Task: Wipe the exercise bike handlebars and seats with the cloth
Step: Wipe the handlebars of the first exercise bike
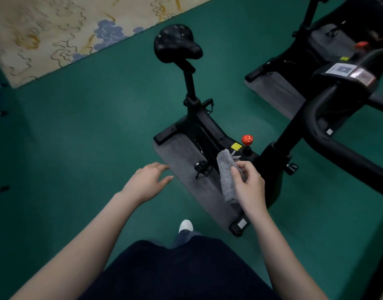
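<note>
Your right hand (pixel 249 185), right of centre, pinches the grey cloth (pixel 227 176), which hangs folded over the bike's mat (pixel 186 169). Your left hand (pixel 149 182) hovers at centre, fingers loosely spread, holding nothing. Seat (pixel 175 44) sits upper centre; handlebars (pixel 329 135) at right.

The cloth (pixel 227 176) looks fuzzy grey fabric; the seat (pixel 175 43) is black and glossy (faintly wrinkled); the floor (pixel 78 131) matt green.
</note>
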`<state>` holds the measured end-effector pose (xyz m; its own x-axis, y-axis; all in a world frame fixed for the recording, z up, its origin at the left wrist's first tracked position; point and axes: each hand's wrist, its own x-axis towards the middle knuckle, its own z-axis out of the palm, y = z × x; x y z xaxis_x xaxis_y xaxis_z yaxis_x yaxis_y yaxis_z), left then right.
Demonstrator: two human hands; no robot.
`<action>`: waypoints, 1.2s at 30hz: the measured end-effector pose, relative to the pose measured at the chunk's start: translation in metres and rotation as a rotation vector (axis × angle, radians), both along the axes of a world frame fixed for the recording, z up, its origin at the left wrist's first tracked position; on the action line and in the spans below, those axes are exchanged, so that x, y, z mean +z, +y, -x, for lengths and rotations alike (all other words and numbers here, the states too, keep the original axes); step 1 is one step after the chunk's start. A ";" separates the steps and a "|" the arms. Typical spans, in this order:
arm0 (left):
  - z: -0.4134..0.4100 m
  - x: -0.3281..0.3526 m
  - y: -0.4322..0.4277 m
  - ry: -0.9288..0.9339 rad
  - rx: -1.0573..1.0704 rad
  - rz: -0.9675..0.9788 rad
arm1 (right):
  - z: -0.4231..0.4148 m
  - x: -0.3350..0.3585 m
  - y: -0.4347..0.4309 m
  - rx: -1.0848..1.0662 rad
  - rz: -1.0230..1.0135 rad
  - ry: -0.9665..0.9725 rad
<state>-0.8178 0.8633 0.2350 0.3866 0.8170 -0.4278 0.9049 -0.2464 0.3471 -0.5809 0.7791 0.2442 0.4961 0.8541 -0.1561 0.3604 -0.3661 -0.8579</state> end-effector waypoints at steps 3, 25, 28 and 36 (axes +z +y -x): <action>-0.007 -0.005 0.024 0.095 -0.085 0.010 | -0.005 0.004 0.011 -0.039 -0.002 0.002; -0.026 -0.048 0.268 0.132 -0.899 0.088 | 0.128 -0.005 0.090 -0.925 0.032 -0.061; -0.042 -0.046 0.283 0.084 -0.971 0.086 | 0.142 0.000 0.094 -1.001 0.043 -0.048; -0.118 -0.019 0.270 -0.114 -1.127 0.037 | 0.133 0.014 0.074 -1.254 -0.001 -0.040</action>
<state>-0.6994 1.1328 0.2157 0.9325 -0.0336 -0.3597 0.1368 -0.8887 0.4376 -0.7135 0.8529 0.2582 0.9705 -0.2081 -0.1216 -0.2089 -0.4745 -0.8551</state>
